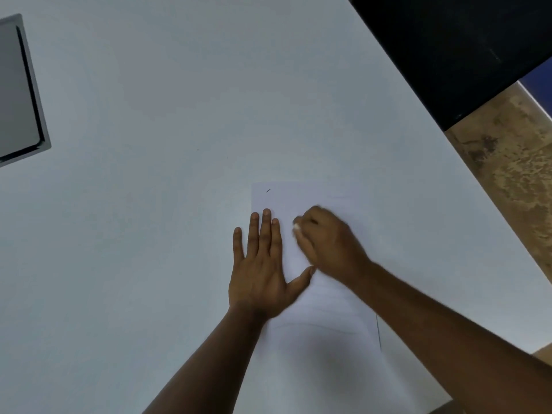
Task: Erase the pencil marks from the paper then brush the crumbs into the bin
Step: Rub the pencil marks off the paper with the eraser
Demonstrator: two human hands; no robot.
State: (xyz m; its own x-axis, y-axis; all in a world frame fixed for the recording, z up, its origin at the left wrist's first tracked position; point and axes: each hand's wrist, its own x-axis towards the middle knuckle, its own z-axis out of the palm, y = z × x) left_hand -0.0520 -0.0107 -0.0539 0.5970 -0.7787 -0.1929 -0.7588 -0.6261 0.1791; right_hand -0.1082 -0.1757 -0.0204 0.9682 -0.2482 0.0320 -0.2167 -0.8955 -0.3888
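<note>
Erasing stage: the paper [316, 297] lies flat near the table's [149, 234] near edge, toward its right side. The left hand [263, 270], fingers spread wide, presses the sheet's left margin, while the right hand [328, 243] is closed around a small white eraser [296, 228], blurred. Thin and light, the sheet will likely slide or crease unless pinned close beside the rubbed area.

Both hands low and close together, bare forearms extended forward.
Left hand [261, 270]: flat, palm down, fingers together and straight, thumb splayed right. Right hand [327, 243]: curled into a loose fist, knuckles up, motion-blurred, just beside the left fingers.
</note>
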